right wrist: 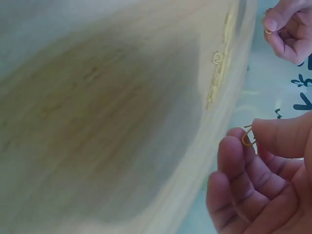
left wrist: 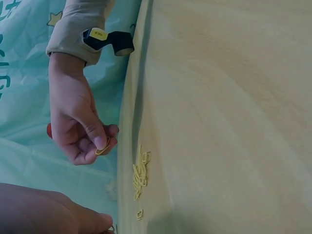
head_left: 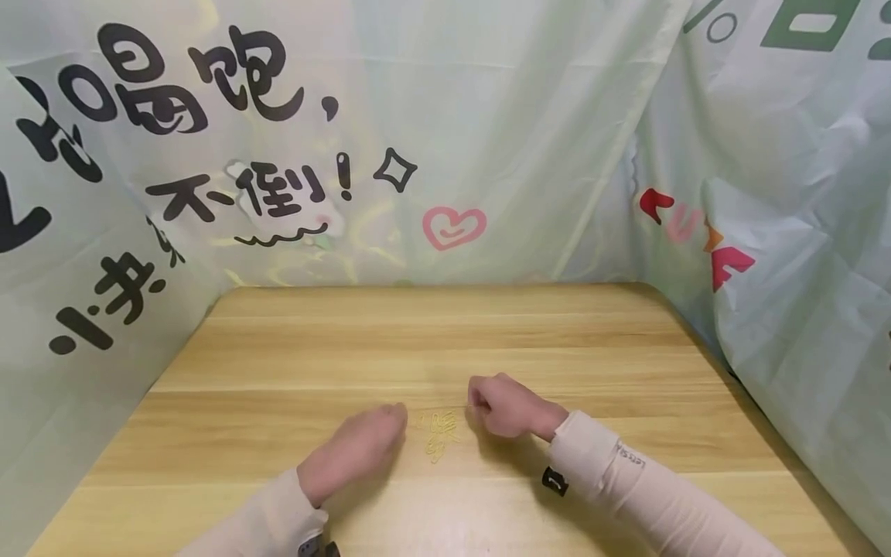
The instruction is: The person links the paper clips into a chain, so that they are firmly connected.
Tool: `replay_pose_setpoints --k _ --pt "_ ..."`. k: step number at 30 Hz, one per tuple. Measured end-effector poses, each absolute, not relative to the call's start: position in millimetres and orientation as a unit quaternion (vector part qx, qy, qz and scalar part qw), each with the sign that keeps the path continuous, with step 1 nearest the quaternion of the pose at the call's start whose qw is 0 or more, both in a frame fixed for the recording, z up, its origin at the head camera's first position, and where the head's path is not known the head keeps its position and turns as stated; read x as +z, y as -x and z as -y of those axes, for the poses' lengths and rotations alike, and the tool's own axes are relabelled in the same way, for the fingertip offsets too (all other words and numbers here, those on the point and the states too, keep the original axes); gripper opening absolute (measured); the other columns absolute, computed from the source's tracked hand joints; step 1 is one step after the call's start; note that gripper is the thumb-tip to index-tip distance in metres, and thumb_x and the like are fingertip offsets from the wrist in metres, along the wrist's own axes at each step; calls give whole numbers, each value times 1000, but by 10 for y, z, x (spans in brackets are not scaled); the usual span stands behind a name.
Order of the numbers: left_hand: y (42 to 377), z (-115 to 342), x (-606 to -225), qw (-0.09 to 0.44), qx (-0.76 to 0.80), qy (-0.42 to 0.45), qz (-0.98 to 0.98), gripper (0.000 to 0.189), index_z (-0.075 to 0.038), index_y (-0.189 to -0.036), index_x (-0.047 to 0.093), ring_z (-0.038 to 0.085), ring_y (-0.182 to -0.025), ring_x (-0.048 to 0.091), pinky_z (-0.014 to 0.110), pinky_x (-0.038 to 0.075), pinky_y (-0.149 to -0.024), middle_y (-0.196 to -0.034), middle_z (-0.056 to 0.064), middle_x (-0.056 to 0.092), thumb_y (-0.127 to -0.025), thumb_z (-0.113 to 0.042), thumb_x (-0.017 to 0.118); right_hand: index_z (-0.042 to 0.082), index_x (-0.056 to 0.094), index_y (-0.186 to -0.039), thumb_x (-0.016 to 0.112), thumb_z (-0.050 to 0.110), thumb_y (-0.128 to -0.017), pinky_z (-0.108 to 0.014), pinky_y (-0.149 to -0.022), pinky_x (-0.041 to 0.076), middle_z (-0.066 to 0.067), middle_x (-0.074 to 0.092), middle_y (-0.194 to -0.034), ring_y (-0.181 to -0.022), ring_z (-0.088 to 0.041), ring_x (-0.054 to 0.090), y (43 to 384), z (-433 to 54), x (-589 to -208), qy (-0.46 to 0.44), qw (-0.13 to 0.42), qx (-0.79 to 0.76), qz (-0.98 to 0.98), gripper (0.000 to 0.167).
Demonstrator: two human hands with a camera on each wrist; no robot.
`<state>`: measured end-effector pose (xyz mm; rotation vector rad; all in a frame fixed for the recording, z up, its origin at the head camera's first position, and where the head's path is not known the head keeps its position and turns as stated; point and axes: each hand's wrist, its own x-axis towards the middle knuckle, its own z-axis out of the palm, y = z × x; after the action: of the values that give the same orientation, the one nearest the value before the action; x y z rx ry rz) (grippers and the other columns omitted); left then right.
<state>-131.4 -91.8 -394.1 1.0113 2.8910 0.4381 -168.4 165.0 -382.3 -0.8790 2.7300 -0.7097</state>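
Between my two hands, a small pile of yellow paper clips (head_left: 440, 435) lies on the wooden table (head_left: 431, 333). My left hand (head_left: 363, 447), just left of the pile, pinches a thin yellow clip (right wrist: 266, 25) between thumb and finger, partly hidden by the fingertips. On the pile's other side my right hand (head_left: 511, 406) is raised over the table. Its thumb and index finger pinch another yellow paper clip (right wrist: 248, 138), whose curved wire sticks out past the fingertips. The right hand's other fingers are loosely curled. A single clip (left wrist: 140, 215) lies slightly apart from the pile.
Printed cloth (head_left: 529, 139) hangs behind the table and along both sides. Dark straps with small devices show at both sleeve cuffs, one below the right cuff (head_left: 554, 480). The tabletop stretches back to the cloth.
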Motion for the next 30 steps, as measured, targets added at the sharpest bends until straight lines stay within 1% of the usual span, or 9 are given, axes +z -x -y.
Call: replay_pose_setpoints --k 3,7,10,13,17,20,24,27,30 --pt "1326 910 -3940 16 145 -325 -934 8 -7 -95 55 16 -65 54 25 49 -56 -77 2 56 -92 -6 62 7 57 -87 54 -8 -86 -24 -57 46 4 53 -68 -56 -7 43 1692 -1655 -3803 305 76 -253 -915 15" --pt "1337 904 -3931 5 156 -329 -932 12 -9 -102 60 18 -71 59 26 50 -59 -85 5 62 -91 -5 62 0 59 -97 56 -7 -89 -25 -63 49 1 58 -67 -57 -4 45 1702 -1669 -3783 322 54 -274 -905 11" --pt "1352 898 -3910 -16 161 -337 -928 13 -10 -100 64 16 -68 57 23 48 -56 -83 3 60 -89 -3 64 -2 59 -105 55 -8 -90 -24 -59 47 0 58 -64 -53 -2 41 1712 -1675 -3770 334 39 -290 -896 17" --pt "1360 888 -3881 -31 162 -334 -928 12 -11 -98 66 15 -69 58 23 49 -58 -83 2 60 -88 -3 66 -1 61 -107 55 -9 -91 -23 -56 45 -2 56 -61 -50 -1 38 1711 -1667 -3758 339 29 -305 -889 19" --pt "1359 875 -3846 -21 162 -317 -934 10 -8 -97 66 19 -75 61 28 53 -62 -86 4 63 -88 -3 65 -2 62 -107 56 -7 -91 -23 -57 47 -5 62 -68 -53 -1 45 1692 -1648 -3749 337 29 -320 -885 18" --pt "1368 867 -3825 -24 166 -315 -934 10 -6 -97 65 21 -77 62 31 54 -63 -87 5 63 -89 -2 65 -3 61 -109 57 -7 -92 -23 -58 50 -5 65 -74 -58 -9 56 1682 -1639 -3729 330 35 -331 -883 18" --pt "1412 854 -3794 -48 177 -322 -929 11 -4 -98 65 22 -78 63 33 55 -66 -88 7 64 -88 1 65 -2 60 -111 60 -6 -91 -24 -60 51 -4 67 -78 -66 -20 64 1682 -1638 -3679 316 32 -337 -886 20" --pt "1449 852 -3774 -48 188 -323 -926 14 -2 -99 65 22 -79 63 34 55 -67 -89 8 65 -86 3 65 -2 60 -113 63 -5 -90 -24 -62 52 -5 67 -81 -70 -18 65 1686 -1641 -3651 310 31 -338 -888 23" --pt "1482 854 -3761 -33 200 -318 -926 18 -1 -101 65 21 -79 63 32 55 -67 -89 8 66 -83 4 66 -1 61 -113 64 -4 -90 -24 -64 53 -6 67 -83 -72 -15 65 1691 -1645 -3633 309 32 -339 -888 24"
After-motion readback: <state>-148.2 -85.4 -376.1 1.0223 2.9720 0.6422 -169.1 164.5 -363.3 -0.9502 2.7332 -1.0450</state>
